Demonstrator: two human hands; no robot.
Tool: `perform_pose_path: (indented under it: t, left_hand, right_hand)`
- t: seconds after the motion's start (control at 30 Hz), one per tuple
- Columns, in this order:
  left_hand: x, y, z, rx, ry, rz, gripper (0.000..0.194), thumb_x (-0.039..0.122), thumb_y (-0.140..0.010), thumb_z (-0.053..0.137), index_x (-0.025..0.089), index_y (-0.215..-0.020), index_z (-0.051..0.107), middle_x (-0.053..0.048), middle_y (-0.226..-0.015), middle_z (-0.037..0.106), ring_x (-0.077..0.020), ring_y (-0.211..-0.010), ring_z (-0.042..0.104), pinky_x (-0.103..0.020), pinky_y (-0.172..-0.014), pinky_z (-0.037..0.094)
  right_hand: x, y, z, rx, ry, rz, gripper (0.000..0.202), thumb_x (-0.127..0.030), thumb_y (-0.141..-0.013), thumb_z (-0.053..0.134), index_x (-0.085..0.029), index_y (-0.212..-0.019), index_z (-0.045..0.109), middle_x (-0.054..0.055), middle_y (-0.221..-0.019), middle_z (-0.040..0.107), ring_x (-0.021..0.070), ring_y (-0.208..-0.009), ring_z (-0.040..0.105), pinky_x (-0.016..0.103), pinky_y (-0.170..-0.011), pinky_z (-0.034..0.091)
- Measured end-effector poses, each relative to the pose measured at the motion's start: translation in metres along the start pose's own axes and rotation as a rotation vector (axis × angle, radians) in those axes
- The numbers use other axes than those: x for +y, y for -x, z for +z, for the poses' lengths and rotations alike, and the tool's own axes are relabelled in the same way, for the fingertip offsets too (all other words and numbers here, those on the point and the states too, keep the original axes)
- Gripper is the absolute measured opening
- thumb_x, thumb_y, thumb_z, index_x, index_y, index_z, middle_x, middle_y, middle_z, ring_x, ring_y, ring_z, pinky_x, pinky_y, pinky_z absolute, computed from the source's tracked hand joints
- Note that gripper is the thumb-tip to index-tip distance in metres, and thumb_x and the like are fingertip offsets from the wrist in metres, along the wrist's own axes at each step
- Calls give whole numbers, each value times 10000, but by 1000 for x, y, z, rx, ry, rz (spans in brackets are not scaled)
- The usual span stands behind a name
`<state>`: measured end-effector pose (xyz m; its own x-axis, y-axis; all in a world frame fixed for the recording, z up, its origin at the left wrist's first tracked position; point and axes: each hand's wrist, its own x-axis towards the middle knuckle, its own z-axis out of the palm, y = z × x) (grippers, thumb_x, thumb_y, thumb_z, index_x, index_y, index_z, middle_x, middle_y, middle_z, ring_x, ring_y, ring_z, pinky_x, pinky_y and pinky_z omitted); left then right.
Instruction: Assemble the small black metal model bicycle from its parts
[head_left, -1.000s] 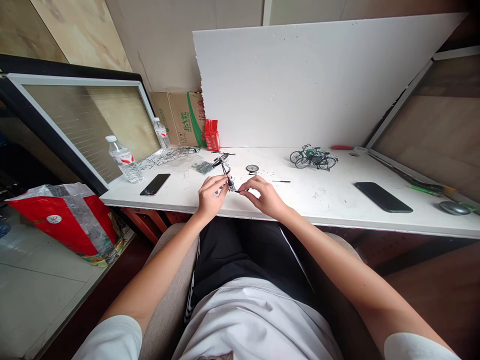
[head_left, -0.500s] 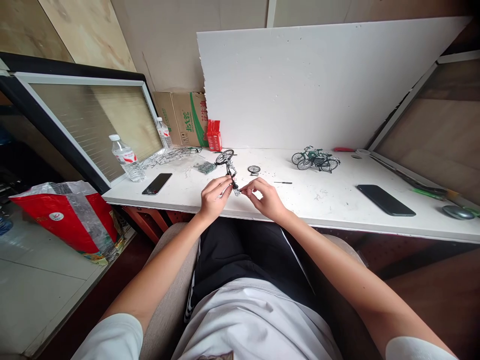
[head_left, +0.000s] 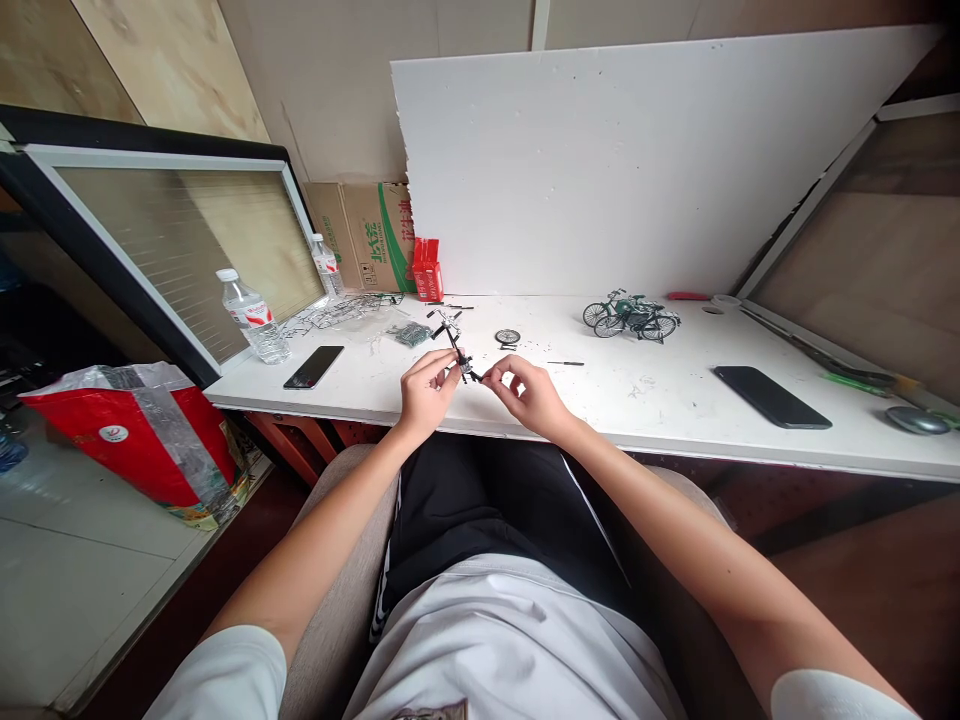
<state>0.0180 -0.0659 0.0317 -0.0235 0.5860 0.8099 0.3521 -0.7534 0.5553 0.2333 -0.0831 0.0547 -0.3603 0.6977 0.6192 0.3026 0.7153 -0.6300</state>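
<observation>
A miniature model bicycle (head_left: 454,340), with thin dark tubes and small handlebars at its far end, is held just above the table's front. My left hand (head_left: 429,390) pinches it from the left, between thumb and fingers. On the other side, my right hand (head_left: 531,392) has thumb and forefinger closed on a dark bit at its near end; whether that bit is a separate piece is too small to tell. A loose spoked wheel (head_left: 508,337) lies flat beyond my hands, with a little dark part (head_left: 508,347) beside it.
Two finished-looking model bicycles (head_left: 631,318) stand at the back right. Phones lie left (head_left: 314,367) and right (head_left: 771,397). A green-grey parts bag (head_left: 409,334), part frames (head_left: 337,314), water bottles (head_left: 255,318) and a red box (head_left: 427,270) are leftward. A thin tool (head_left: 566,363) lies mid-table.
The model bicycle has been turned in my hands: the wheel seen at its far end before no longer shows, and the handlebars now do. Both hands stay in nearly the same place.
</observation>
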Motion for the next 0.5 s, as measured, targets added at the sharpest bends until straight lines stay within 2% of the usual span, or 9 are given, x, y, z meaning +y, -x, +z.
perform_pose_path:
  t: [0.2, 0.5]
  left_hand:
    - [-8, 0, 3, -2, 102, -124, 356, 485, -961, 738, 216, -1173, 836, -130, -1190, 778, -142, -685, 588, -304, -607, 461]
    - [-10, -2, 4, -32, 139, -195, 352, 482, -936, 763, 194, -1121, 846, -131, -1186, 781, -167, -760, 648, -302, -631, 495]
  right_hand:
    - [0, -1, -1, 14, 34, -1, 210, -440, -1041, 594, -241, -985, 631, 76, -985, 753, 225, -892, 708, 331, -640, 518]
    - [0, 0, 0, -2, 51, 1, 172, -394, -1037, 578, -238, -1010, 644, 71, -967, 739, 214, -874, 683, 319, -639, 497]
